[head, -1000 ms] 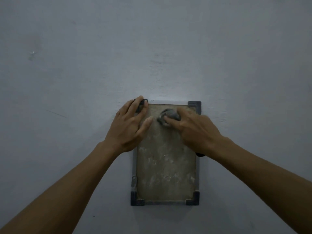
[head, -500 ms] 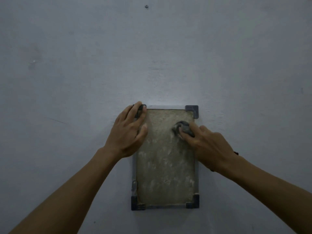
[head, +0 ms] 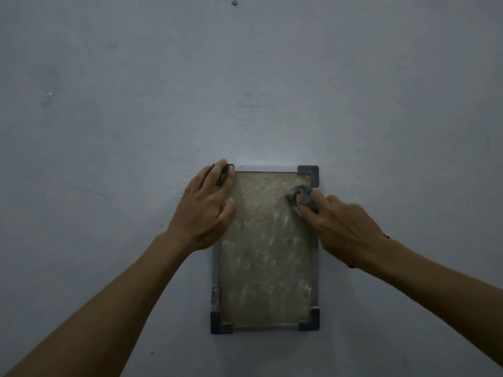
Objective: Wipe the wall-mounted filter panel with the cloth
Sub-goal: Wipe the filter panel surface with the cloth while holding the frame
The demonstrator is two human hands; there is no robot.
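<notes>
The filter panel (head: 265, 257) is a dusty beige rectangle in a metal frame with dark corner pieces, fixed upright on the wall. My left hand (head: 204, 210) rests flat on its upper left corner, fingers spread over the frame. My right hand (head: 343, 227) presses a small bunched grey cloth (head: 300, 198) against the panel near its upper right corner. My right hand's fingers cover part of the cloth.
A plain pale grey wall (head: 245, 91) surrounds the panel on all sides. A small dark screw or hole (head: 233, 2) sits high on the wall above the panel. A small latch (head: 215, 295) shows on the frame's lower left edge.
My right hand has carried the cloth from the panel's upper middle to its upper right edge. My left hand has stayed on the upper left corner.
</notes>
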